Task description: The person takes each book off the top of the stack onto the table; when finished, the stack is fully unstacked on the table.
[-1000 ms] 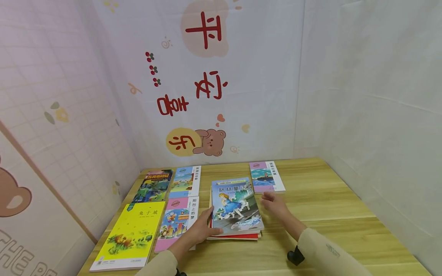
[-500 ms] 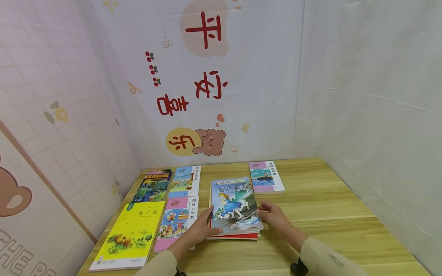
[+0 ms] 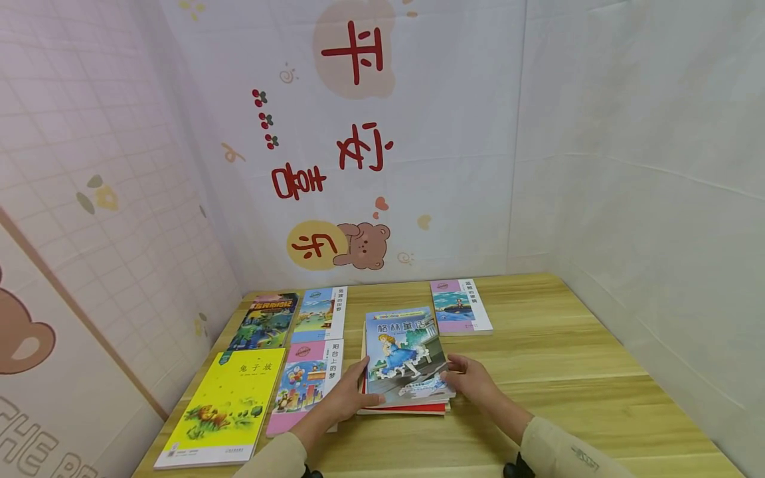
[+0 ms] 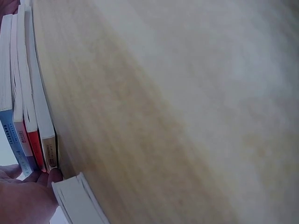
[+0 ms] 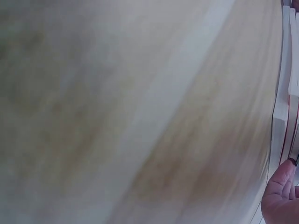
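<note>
While the left hand (image 3: 345, 396) curls round the near left corner of a stack of books (image 3: 406, 355), the right hand (image 3: 476, 380) grips its right edge. The stack lies on the bench (image 3: 538, 398) between the hands, with a pink-bordered book (image 3: 306, 382) just beside the left one and a yellow book (image 3: 221, 405) farther out.

The top book (image 3: 402, 358) is blue and grey, the table (image 3: 550, 362) tan, wood-grained

The top book (image 3: 406, 358) mostly hides lower books (image 3: 406, 410).
</note>
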A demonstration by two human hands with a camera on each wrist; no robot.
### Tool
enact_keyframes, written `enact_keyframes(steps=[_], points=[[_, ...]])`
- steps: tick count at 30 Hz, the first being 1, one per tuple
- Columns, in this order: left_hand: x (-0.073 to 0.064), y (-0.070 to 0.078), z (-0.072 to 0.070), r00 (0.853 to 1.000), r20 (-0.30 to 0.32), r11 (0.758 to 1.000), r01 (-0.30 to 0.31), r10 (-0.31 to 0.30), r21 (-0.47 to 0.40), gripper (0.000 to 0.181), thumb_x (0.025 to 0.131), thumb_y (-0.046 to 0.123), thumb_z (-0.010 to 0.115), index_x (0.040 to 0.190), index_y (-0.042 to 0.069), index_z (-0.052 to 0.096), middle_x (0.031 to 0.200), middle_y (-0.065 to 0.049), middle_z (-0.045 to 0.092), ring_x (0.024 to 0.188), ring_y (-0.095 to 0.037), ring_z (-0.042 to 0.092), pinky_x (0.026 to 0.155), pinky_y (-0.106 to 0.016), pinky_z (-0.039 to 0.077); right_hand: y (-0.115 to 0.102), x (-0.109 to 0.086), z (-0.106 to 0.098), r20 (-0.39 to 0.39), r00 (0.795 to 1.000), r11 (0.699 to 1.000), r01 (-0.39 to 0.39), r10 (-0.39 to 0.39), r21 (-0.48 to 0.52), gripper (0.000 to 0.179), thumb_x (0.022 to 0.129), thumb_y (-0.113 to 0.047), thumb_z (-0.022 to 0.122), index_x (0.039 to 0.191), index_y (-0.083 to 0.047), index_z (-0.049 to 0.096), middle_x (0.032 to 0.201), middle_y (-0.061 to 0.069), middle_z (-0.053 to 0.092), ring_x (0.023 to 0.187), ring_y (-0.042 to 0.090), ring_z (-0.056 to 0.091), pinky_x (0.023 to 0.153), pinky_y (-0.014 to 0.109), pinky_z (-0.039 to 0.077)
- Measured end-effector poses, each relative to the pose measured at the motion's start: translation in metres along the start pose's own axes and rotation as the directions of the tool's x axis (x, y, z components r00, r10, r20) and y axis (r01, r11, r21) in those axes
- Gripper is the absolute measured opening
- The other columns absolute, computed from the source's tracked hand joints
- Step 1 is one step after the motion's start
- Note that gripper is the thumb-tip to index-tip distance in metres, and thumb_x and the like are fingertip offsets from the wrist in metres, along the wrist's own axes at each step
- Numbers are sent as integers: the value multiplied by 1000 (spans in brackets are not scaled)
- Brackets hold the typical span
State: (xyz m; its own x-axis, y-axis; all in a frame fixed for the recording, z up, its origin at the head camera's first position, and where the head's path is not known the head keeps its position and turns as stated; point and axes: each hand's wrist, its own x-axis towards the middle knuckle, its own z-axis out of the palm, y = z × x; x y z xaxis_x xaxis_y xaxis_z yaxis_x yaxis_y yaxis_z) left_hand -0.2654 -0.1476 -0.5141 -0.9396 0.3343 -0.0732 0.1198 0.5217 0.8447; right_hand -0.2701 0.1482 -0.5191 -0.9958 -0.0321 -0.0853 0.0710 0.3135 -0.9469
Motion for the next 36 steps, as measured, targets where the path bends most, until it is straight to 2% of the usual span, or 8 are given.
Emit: enact_keyframes(steps=[4, 10, 13, 21, 27, 32, 36], points=[[0, -2, 0, 1000, 5, 1000, -17, 17, -4, 98, 85, 33, 80, 156, 0, 22, 155, -31, 23, 142, -48, 22, 110, -64, 25, -3, -1, 1, -3, 1000, 1000, -20, 20, 4, 56, 90, -8, 70, 138, 11, 49, 126, 23, 61, 112, 33, 59, 93, 45, 52], [1, -3, 1, 1000, 6, 1000, -9, 9, 1, 98, 84, 35, 80, 157, 1, 23, 156, -30, 23, 142, -48, 23, 109, -64, 26, -7, -1, 1, -15, 1000, 1000, -27, 27, 1, 55, 91, -11, 70, 137, 12, 50, 126, 25, 60, 114, 33, 57, 97, 48, 49], [1, -4, 2, 1000, 4, 1000, -2, 2, 8, 99, 84, 36, 81, 157, 1, 23, 156, -30, 24, 142, -48, 23, 109, -63, 26, -8, 0, 1, -13, 999, 999, -35, 35, 30, 53, 91, -12, 69, 136, 12, 52, 128, 24, 60, 114, 32, 57, 97, 48, 48], [0, -2, 1, 1000, 2, 1000, 5, -5, 4, 99, 84, 36, 80, 156, 0, 22, 155, -30, 24, 142, -48, 23, 109, -64, 26, -14, -3, 4, 5, 999, 994, -49, 49, 94, 54, 92, -15, 70, 136, 10, 53, 126, 20, 62, 98, 22, 57, 78, 36, 52], [1, -2, 1, 1000, -6, 1000, 5, -5, 7, 99, 84, 34, 81, 156, -1, 23, 155, -30, 25, 142, -47, 24, 109, -63, 27, -13, -5, 7, 17, 998, 986, -57, 55, 154, 55, 90, -6, 71, 138, 10, 51, 112, 15, 65, 89, 21, 60, 73, 40, 57], [1, -1, 0, 1000, 3, 1000, 20, -20, -23, 100, 83, 35, 81, 157, 2, 23, 156, -29, 24, 142, -48, 23, 109, -64, 27, -11, -4, 7, 17, 999, 991, -54, 52, 120, 49, 92, -4, 67, 136, 10, 53, 120, 20, 65, 96, 22, 62, 79, 38, 57], [0, -1, -2, 999, 22, 998, 37, -36, -53, 102, 83, 36, 81, 158, 4, 20, 158, -29, 20, 143, -48, 20, 109, -64, 27, -9, -2, 6, 27, 999, 989, -46, 43, 141, 46, 94, 0, 62, 136, 13, 51, 124, 24, 63, 101, 24, 64, 82, 40, 56]])
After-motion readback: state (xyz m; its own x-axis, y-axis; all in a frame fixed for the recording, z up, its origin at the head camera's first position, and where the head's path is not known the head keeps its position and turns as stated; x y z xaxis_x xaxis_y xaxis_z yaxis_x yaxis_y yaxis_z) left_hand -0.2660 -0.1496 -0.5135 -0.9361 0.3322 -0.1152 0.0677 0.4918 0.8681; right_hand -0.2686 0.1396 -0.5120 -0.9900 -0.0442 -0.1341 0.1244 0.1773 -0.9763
